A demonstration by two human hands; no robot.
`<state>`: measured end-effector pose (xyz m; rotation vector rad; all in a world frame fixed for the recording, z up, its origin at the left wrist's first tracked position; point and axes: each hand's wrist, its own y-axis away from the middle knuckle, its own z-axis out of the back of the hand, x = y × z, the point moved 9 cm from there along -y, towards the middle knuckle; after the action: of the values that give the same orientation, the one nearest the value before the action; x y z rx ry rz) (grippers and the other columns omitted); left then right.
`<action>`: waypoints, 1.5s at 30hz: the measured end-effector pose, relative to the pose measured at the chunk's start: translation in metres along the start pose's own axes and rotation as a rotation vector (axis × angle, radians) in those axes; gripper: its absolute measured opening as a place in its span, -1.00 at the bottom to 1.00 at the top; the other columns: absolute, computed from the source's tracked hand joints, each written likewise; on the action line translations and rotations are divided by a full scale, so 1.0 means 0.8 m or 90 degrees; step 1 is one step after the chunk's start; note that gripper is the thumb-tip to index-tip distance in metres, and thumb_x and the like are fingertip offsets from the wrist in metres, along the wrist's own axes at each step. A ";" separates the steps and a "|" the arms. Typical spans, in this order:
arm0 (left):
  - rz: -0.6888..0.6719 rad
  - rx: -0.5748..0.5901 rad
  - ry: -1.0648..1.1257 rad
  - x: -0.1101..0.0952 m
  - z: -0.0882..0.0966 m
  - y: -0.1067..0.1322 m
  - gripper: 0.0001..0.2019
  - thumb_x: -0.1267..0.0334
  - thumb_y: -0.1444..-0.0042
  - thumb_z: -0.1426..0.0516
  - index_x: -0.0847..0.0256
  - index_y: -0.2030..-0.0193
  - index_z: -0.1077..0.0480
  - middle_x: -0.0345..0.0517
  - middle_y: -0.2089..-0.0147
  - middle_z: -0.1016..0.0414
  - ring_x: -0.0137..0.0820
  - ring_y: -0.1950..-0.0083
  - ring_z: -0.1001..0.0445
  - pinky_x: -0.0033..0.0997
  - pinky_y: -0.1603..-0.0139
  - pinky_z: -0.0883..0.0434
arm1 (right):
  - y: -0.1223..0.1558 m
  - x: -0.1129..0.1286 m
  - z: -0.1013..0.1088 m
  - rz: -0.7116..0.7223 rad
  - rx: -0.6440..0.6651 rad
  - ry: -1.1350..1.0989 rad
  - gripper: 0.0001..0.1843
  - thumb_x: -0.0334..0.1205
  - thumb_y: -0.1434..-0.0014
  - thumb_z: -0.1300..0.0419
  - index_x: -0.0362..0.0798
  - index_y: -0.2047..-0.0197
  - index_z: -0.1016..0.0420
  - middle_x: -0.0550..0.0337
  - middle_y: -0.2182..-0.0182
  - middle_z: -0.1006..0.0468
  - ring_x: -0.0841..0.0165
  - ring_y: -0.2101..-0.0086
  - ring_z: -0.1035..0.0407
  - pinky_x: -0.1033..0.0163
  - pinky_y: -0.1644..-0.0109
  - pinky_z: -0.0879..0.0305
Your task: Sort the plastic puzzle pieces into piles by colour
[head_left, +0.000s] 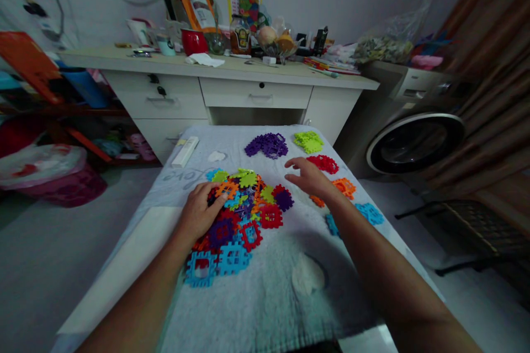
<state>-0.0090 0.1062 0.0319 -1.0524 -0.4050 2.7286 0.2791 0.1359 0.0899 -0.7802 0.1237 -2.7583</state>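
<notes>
My left hand (pixel 201 208) rests at the left side of a mixed heap of flat, notched plastic building pieces (pixel 244 204) in several colours. Its thumb and fingers close around an orange notched piece (pixel 227 190) on top. Over the cloth to the right of the heap, my right hand (pixel 308 175) hangs with fingers apart and nothing visible in them. Beyond and around it lie single-colour groups: purple pieces (pixel 267 145), lime-green pieces (pixel 308 142), red pieces (pixel 323 164), orange pieces (pixel 345 188) and blue pieces (pixel 369 213). My right forearm partly covers the orange and blue groups.
A grey-blue cloth (pixel 290 298) covers the table. A white oblong box (pixel 185 151) lies at its far left. Behind stands a white desk (pixel 256 91) crowded with jars and bags. A washing machine (pixel 414 138) is right; a pink bin (pixel 62 182) is left.
</notes>
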 end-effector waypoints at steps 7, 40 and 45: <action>-0.004 -0.001 -0.005 0.000 0.000 0.000 -0.57 -0.07 -0.17 -0.04 0.19 0.00 -0.41 0.00 -0.03 -0.44 -0.18 -0.10 -0.40 -0.15 -0.20 -0.31 | 0.062 0.024 -0.059 0.068 0.133 0.087 -0.42 -0.22 -0.03 -0.33 -0.11 -0.13 -0.40 -0.09 -0.04 -0.46 0.12 -0.04 -0.33 0.06 -0.09 -0.24; 0.006 -0.003 0.008 0.002 -0.001 0.000 -0.56 -0.08 -0.15 -0.05 0.20 0.01 -0.41 0.02 -0.04 -0.43 -0.18 -0.10 -0.40 -0.14 -0.21 -0.30 | 0.063 0.011 -0.041 -0.001 0.087 -0.151 -0.39 -0.35 0.03 -0.21 -0.10 -0.15 -0.34 0.02 0.00 -0.47 0.28 0.13 -0.37 0.16 0.05 -0.32; 0.001 -0.001 0.007 0.001 -0.001 0.000 -0.57 -0.08 -0.15 -0.05 0.19 0.01 -0.41 0.02 -0.05 -0.43 -0.17 -0.11 -0.39 -0.13 -0.21 -0.29 | 0.044 0.016 -0.032 -0.011 0.049 -0.101 -0.51 -0.22 -0.04 -0.28 -0.09 -0.06 -0.38 0.04 0.05 -0.50 0.31 0.18 -0.39 0.20 0.09 -0.32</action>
<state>-0.0093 0.1071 0.0307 -1.0676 -0.4060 2.7229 0.2632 0.0990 0.0695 -0.9789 -0.0201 -2.6861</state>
